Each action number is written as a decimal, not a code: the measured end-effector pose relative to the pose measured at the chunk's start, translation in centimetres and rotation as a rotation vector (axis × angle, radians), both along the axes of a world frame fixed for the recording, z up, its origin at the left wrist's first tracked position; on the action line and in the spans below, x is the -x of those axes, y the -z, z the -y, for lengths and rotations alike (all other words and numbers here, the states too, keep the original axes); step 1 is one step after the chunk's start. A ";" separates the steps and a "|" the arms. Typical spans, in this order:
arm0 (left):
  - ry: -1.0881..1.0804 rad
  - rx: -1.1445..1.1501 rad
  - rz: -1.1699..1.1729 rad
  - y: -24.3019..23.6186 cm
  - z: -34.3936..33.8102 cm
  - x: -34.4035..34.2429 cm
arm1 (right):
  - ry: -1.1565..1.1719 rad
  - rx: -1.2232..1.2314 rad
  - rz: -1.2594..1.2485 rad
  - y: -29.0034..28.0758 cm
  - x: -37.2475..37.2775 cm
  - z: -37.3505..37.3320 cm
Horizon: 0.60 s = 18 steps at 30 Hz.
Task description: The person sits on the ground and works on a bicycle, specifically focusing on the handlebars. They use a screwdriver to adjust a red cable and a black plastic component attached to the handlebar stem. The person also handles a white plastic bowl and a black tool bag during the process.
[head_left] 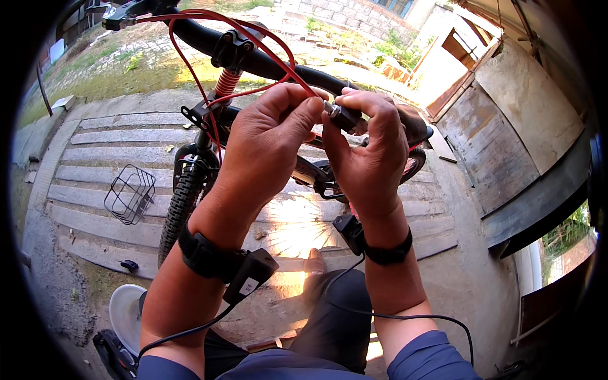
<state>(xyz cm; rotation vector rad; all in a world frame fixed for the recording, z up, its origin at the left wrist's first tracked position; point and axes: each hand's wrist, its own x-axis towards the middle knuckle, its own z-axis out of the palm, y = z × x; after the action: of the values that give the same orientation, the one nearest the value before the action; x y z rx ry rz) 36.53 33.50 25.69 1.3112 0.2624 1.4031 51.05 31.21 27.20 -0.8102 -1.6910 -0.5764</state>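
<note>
A bicycle stands in front of me, its black handlebar (272, 65) crossing the upper view. Red cable housings (292, 60) loop over the bar. My left hand (269, 136) is closed, thumb and forefinger pinching the end of a red cable housing beside a small silver barrel fitting (328, 106). That fitting joins a black brake lever body (344, 118), which my right hand (373, 142) grips between thumb and fingers. The two hands nearly meet there, right of the bar's middle. My fingers hide part of the lever body.
The knobbly front tyre (179, 206) stands on slatted concrete. A black wire basket (130, 194) lies at the left, a small black part (128, 265) below it. A white basin (123, 313) sits by my left elbow. Worn boards (500, 139) lean at the right. Cabled devices are strapped to both wrists.
</note>
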 end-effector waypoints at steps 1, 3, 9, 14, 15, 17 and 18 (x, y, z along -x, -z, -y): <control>-0.005 -0.003 0.003 0.0 0.0 0.0 | -0.006 -0.020 0.033 0.0 -0.1 -0.1; -0.004 0.002 0.008 0.0 0.0 0.0 | -0.015 -0.062 0.101 -0.1 -0.3 -0.5; 0.012 -0.017 0.037 0.3 -0.1 -0.2 | 0.005 -0.116 0.123 0.0 -0.7 -0.7; 0.012 -0.016 0.024 0.5 -0.3 -0.1 | -0.006 -0.121 0.136 0.0 -0.8 -0.9; 0.012 -0.016 0.025 0.4 -0.3 -0.2 | -0.002 -0.123 0.143 0.0 -0.8 -0.8; 0.015 -0.013 0.028 0.4 -0.3 -0.3 | 0.006 -0.133 0.157 -0.2 -1.0 -0.8; 0.015 -0.011 0.028 0.4 -0.3 -0.3 | 0.008 -0.138 0.163 -0.3 -1.0 -0.8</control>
<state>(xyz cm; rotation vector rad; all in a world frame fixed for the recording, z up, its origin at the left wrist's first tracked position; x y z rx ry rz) 36.83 33.83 25.32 1.2989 0.2257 1.4109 52.03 32.01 27.49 -0.6863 -1.7743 -0.7735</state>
